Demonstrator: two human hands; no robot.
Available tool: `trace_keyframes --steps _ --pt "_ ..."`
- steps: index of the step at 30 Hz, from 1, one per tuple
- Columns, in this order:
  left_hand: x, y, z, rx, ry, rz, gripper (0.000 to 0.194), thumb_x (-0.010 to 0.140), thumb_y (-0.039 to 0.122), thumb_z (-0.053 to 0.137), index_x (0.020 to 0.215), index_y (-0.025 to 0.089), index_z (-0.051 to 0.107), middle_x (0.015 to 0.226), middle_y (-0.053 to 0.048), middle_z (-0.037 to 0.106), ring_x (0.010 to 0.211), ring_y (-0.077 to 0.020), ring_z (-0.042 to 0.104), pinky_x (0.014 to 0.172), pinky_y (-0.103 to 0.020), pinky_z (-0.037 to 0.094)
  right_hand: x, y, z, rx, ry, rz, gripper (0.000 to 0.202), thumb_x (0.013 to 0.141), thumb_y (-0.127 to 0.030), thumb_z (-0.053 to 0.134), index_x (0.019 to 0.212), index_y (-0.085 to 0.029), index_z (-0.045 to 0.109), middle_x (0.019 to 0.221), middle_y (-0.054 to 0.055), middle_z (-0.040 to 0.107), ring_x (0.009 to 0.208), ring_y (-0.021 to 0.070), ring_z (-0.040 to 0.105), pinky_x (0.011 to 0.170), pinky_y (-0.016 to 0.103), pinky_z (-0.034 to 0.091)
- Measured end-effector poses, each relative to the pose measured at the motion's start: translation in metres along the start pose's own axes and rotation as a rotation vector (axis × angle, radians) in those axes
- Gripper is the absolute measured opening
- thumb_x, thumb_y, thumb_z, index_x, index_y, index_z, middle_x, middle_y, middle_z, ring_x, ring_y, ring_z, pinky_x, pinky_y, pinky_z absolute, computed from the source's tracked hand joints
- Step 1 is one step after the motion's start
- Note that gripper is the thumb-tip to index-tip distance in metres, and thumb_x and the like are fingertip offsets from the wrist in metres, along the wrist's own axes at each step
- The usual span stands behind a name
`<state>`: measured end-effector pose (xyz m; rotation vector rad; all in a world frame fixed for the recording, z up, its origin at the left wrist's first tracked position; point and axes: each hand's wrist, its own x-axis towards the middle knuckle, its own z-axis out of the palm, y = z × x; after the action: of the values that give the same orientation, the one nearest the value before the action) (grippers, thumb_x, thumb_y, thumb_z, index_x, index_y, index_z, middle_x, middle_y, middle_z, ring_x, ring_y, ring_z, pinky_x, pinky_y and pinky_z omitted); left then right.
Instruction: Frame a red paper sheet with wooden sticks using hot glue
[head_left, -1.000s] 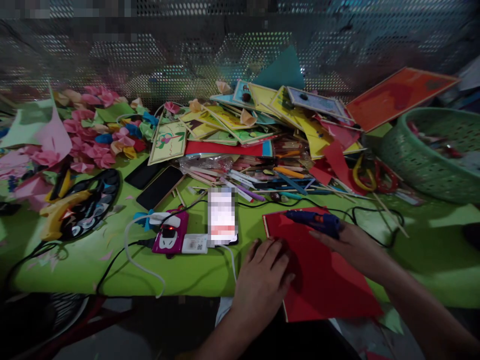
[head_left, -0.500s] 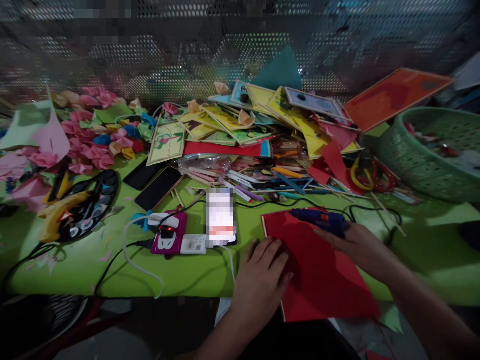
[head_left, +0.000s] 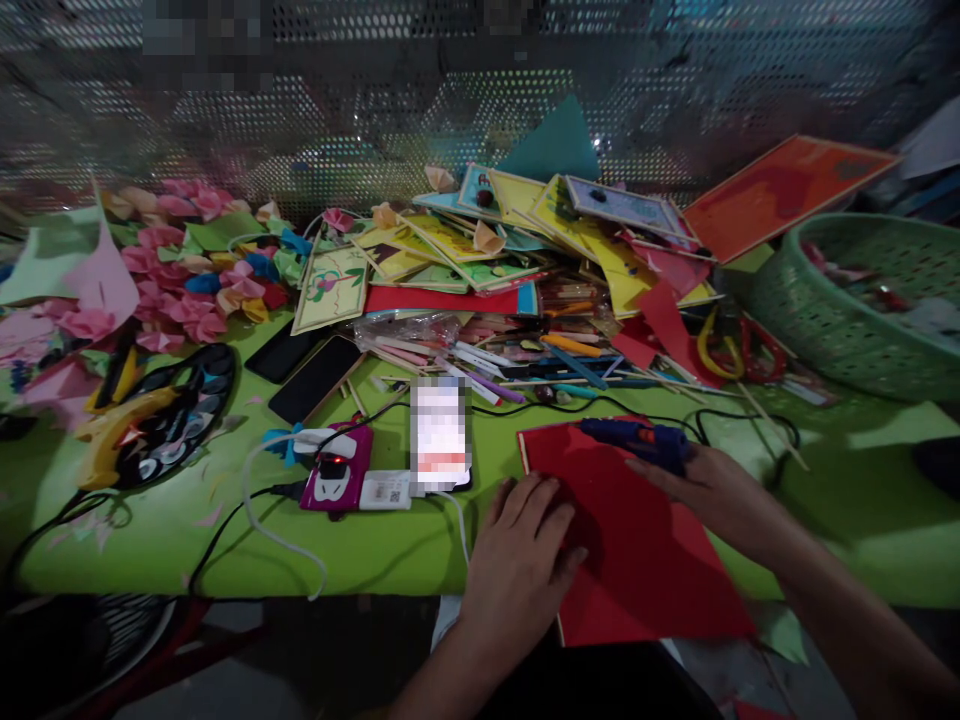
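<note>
A red sheet lies at the front edge of the green table, with a thin pale stick along its left side. My left hand rests flat on the sheet's left part, fingers slightly apart, holding nothing. In my right hand is a blue glue gun, its tip pointing left near the top edge of the sheet. The fingers are wrapped round its handle. Whether glue is coming from the tip is too small to tell.
Left of the sheet are a lit phone, a purple power strip and cables. Behind lie framed cards, pens and scissors. A green basket stands right; a yellow glue gun and paper flowers lie left.
The view has shifted very slightly. Both hands, the sheet and the blue glue gun stay in nearly the same places, with the tip still near the top edge.
</note>
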<state>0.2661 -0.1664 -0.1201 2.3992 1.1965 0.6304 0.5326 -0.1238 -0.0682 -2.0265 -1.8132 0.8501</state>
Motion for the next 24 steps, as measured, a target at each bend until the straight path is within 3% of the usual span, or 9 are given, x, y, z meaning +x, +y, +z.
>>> trace_keyframes --steps 6,13,18,24 --pt "0.001 -0.001 0.0 0.046 -0.065 0.046 0.051 0.106 0.051 0.051 0.15 0.025 0.052 0.163 -0.002 0.05 0.154 -0.0226 0.039 0.129 -0.055 0.03 0.001 -0.003 0.002 0.015 -0.043 -0.005 0.052 0.09 -0.067 0.058 0.103 -0.023 0.08 0.064 0.003 0.069 0.062 0.0263 0.062 0.056 0.034 0.049" --pt "0.002 -0.001 0.002 0.062 -0.025 0.019 0.047 0.105 0.048 0.055 0.146 0.025 0.057 0.156 -0.004 0.057 0.148 -0.0245 0.047 0.128 -0.055 0.032 -0.003 0.011 -0.006 -0.023 0.013 0.029 0.046 0.086 -0.065 0.061 0.087 -0.024 0.08 0.061 0.003 0.068 0.061 0.0258 0.063 0.054 0.033 0.049" --pt "0.002 0.0 0.002 0.025 -0.028 -0.012 0.044 0.105 0.046 0.056 0.144 0.026 0.058 0.155 -0.004 0.059 0.145 -0.0256 0.051 0.127 -0.057 0.032 -0.003 0.011 -0.004 0.002 0.018 0.003 0.045 0.087 -0.064 0.061 0.088 -0.023 0.081 0.067 0.004 0.072 0.065 0.0276 0.066 0.055 0.034 0.05" --pt "0.001 -0.001 0.004 0.011 -0.017 -0.016 0.044 0.104 0.045 0.057 0.144 0.026 0.058 0.155 -0.002 0.058 0.144 -0.0261 0.051 0.127 -0.06 0.032 0.001 0.006 0.003 0.013 -0.025 -0.056 0.042 0.092 -0.062 0.059 0.094 -0.026 0.082 0.055 0.0 0.064 0.063 0.026 0.067 0.055 0.032 0.051"
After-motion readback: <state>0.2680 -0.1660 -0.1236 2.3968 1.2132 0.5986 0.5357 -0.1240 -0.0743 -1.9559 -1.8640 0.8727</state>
